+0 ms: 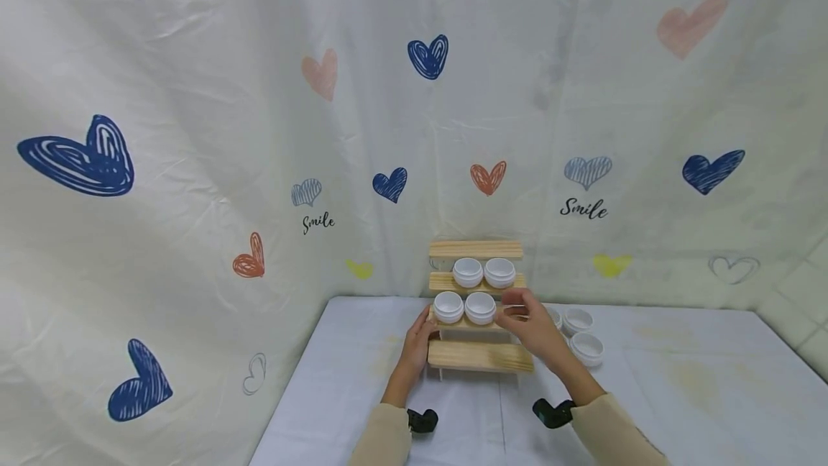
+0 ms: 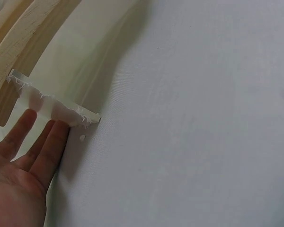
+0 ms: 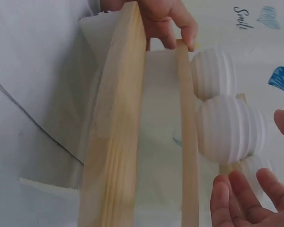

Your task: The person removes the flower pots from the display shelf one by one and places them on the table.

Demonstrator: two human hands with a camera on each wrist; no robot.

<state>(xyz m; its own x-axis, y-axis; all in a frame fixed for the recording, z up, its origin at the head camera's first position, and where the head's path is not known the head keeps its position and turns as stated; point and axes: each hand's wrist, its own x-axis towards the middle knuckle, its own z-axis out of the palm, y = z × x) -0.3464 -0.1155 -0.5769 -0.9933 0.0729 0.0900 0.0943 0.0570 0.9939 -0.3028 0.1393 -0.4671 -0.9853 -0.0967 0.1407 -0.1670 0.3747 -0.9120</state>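
Note:
A tiered stand of light wooden shelves (image 1: 480, 355) on translucent side panels stands at the table's far side. Its two middle shelves each bear a pair of small white ribbed bowls (image 1: 480, 308), which may be stacks. My left hand (image 1: 417, 344) holds the stand's left side. Straight fingers of that hand touch the side panel (image 2: 52, 101) in the left wrist view. My right hand (image 1: 530, 322) is beside the right bowl of the lower pair. In the right wrist view, its fingers (image 3: 246, 198) and thumb are spread apart, with nothing held between them.
More white bowls (image 1: 586, 348) stand on the table right of the stand, partly behind my right hand. A white cloth (image 1: 647, 394) covers the table. Behind the stand hangs a pale curtain (image 1: 530, 128) printed with hearts.

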